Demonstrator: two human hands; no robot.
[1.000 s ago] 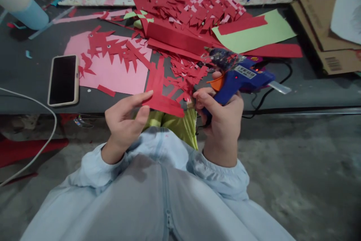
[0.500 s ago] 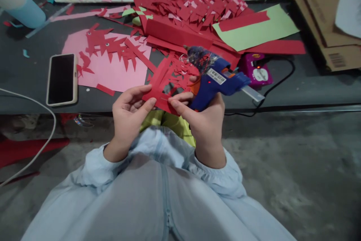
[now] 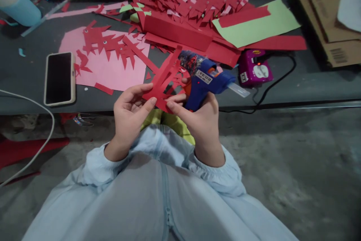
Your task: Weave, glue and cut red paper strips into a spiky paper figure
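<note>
Since a second earlier, the right hand had moved in toward the left hand, bringing the blue plastic glue gun along in its curled fingers. Both hands pinched the flat, angled red paper piece between thumbs and fingers, the pink paper sheet beyond and left of their grip.
</note>
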